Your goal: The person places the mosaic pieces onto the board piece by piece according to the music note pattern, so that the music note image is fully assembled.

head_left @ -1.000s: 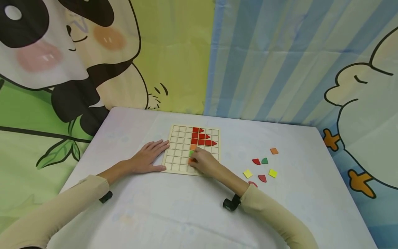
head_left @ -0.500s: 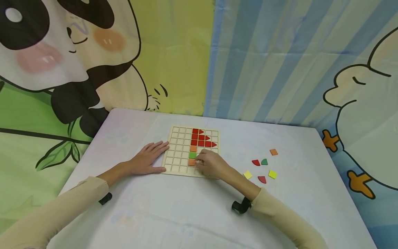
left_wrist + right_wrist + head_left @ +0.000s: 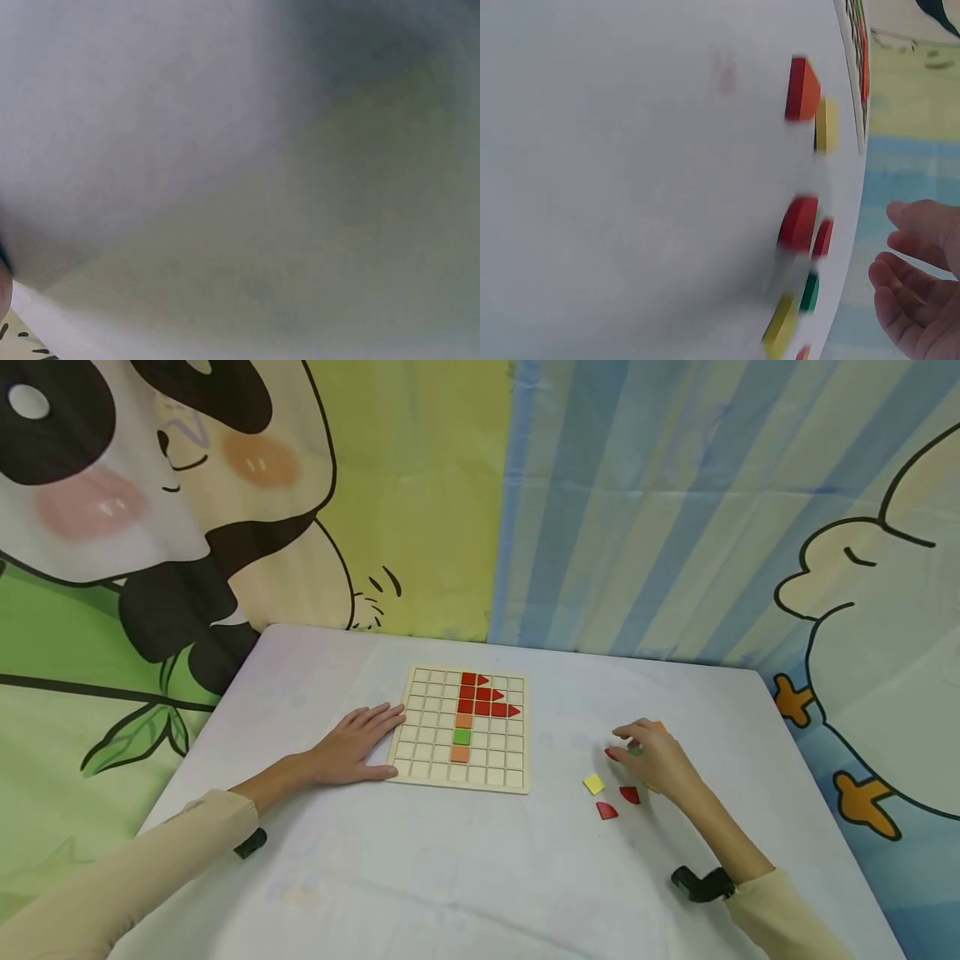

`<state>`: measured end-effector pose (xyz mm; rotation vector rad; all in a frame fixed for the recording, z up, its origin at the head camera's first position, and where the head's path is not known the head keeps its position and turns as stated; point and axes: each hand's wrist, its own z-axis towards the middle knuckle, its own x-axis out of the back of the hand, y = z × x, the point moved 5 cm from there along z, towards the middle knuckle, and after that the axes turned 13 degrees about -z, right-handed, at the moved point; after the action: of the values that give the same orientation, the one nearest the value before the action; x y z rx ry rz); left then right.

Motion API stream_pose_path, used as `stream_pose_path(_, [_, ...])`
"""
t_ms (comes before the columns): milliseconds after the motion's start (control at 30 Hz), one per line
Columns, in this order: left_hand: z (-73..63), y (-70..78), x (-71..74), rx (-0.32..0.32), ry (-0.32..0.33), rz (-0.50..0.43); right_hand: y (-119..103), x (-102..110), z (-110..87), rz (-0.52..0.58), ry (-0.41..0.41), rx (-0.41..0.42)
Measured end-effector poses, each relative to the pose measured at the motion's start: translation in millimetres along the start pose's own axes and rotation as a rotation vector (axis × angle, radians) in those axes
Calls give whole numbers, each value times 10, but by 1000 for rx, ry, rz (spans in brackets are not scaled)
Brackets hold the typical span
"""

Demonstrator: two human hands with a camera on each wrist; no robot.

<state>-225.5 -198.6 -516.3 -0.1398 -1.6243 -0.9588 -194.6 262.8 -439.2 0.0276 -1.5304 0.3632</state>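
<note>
Green piece [image 3: 635, 749] — glossy, partly hidden, no clear long axis — visible between thumb and fingers of the right hand [image 3: 663, 760], far nearer that than the left; contact unclear. Red piece [image 3: 611, 754] just beside, at 9 o'clock; yellow square [image 3: 593, 784] at 8. Right fingers loosely curved, thumb apart, nothing held. Well apart at 9 o'clock, grid board [image 3: 487, 760]; at its own 9 o'clock edge, left hand [image 3: 348, 747], spread flat, gripping nothing.
</note>
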Motion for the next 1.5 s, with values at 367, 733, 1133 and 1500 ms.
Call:
stream_pose_path(367, [-2,7,6,8,-12,-19,270,-48,-505,35,-76,-96])
stream_pose_path(733, [-16,32,6,5,-13,-25,182,-234,-600,0,-99,-79])
stream_pose_path(1133, [-15,21,16,7,-13,-28,178,-252,-567,-41,-8,-28])
stream_pose_path(1500, [-5,-20,-6,17,-27,-24,171,-276,-571,12,-34,-57])
